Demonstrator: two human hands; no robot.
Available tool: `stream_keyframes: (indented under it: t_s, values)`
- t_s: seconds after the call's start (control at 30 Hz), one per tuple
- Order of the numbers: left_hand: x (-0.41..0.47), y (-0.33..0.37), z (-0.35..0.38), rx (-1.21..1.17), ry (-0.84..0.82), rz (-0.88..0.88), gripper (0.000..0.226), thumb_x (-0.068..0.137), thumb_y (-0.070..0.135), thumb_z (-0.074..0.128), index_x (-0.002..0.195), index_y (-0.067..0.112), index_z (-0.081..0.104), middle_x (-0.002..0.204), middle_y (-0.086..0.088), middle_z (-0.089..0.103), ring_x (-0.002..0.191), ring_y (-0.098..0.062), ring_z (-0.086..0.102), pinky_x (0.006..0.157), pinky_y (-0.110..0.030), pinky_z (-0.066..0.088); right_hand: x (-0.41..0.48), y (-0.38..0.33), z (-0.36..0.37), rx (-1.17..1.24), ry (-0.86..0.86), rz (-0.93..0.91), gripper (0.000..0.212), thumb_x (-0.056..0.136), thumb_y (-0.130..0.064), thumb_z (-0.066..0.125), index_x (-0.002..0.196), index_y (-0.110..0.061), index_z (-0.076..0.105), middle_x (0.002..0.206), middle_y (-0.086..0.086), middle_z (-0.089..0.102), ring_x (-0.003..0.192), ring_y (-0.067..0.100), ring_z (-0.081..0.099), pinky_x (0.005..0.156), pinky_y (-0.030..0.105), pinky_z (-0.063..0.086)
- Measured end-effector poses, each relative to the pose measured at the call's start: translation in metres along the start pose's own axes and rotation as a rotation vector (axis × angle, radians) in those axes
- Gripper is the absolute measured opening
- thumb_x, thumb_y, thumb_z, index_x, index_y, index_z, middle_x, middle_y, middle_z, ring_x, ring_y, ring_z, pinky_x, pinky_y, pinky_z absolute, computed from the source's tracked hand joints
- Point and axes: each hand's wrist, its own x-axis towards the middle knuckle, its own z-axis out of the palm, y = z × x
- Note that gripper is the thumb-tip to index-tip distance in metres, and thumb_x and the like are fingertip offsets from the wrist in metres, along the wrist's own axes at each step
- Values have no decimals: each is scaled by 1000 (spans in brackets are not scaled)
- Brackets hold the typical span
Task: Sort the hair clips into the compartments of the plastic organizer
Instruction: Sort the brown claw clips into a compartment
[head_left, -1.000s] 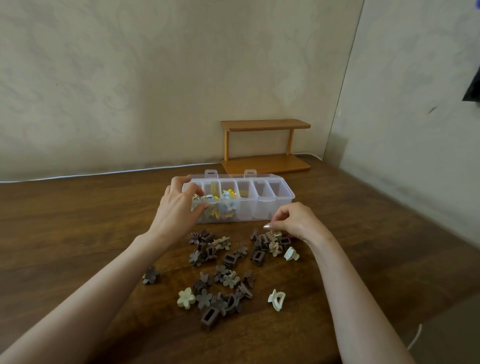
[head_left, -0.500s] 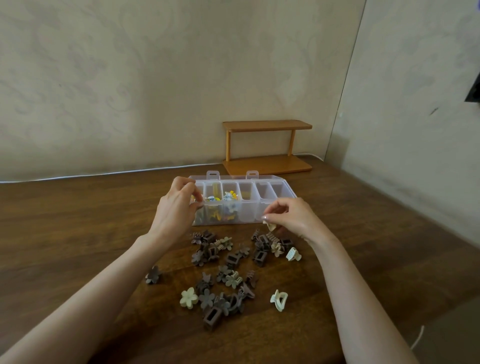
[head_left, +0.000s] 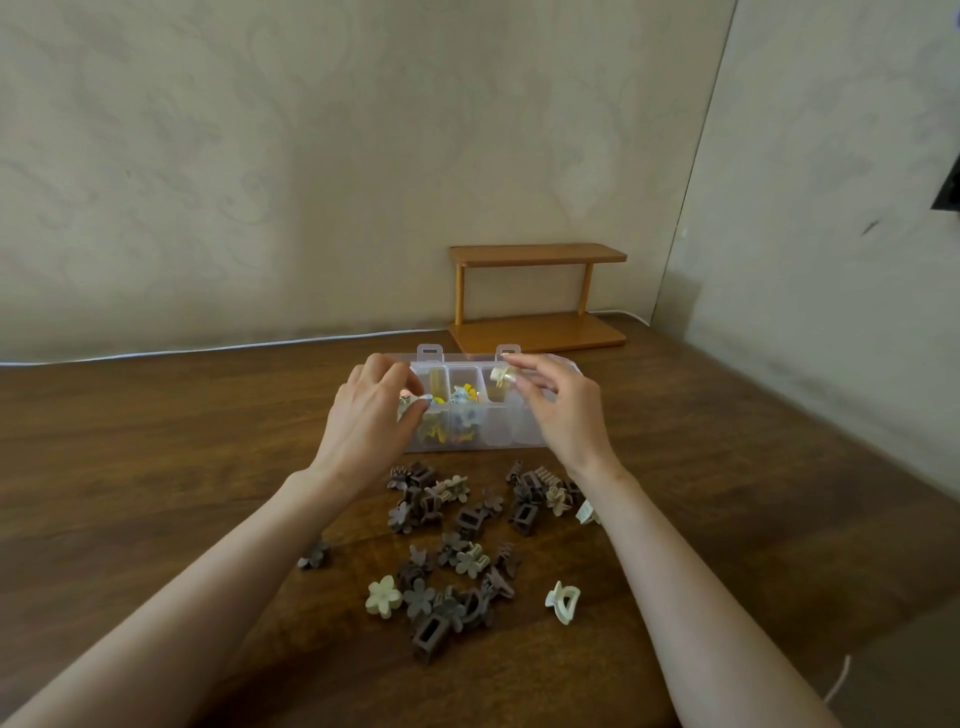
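Clear plastic organizer (head_left: 511, 434) sits open on the wooden surface (head_left: 156, 467). The right hand (head_left: 563, 410) pinches a cream clip (head_left: 503, 375) above a middle compartment. The left hand (head_left: 371, 418), at the organizer's left end, has its grip narrowed on a small pale clip (head_left: 410, 401). Brown and cream clips (head_left: 457, 551) lie scattered nearer the person.

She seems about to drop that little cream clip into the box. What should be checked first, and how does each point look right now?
1. Cream clip pinched in right hand: ok.
2. Clip over an open compartment of the organizer: ok.
3. That compartment suits cream clips: cannot tell.
4. Left hand steadying the organizer's left end: ok, and it holds something small.
5. Lid out of the way: ok.
6. More clips on the table left to sort: ok, many remain.
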Motion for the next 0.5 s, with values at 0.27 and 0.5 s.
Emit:
stream_keyframes:
  t_s: [0.27,0.5]
  values:
    - [-3,12,5,-21,27,148,13,85,15,62,98,13,61,117,-3,54,114,-20,44,88,-32,43,-2,6,-12,-87,113,21,21,92,-9,57,109,-14,68,106,-4,68,86,-4,59,74,5,46]
    - [-14,41,10,-103,-215,343,18,85,32,56,99,22,59,106,6,55,100,-10,46,88,-31,44,-3,1,-30,-129,32,35,17,91,-12,58,104,-17,69,100,-12,63,89,4,61,71,7,45]
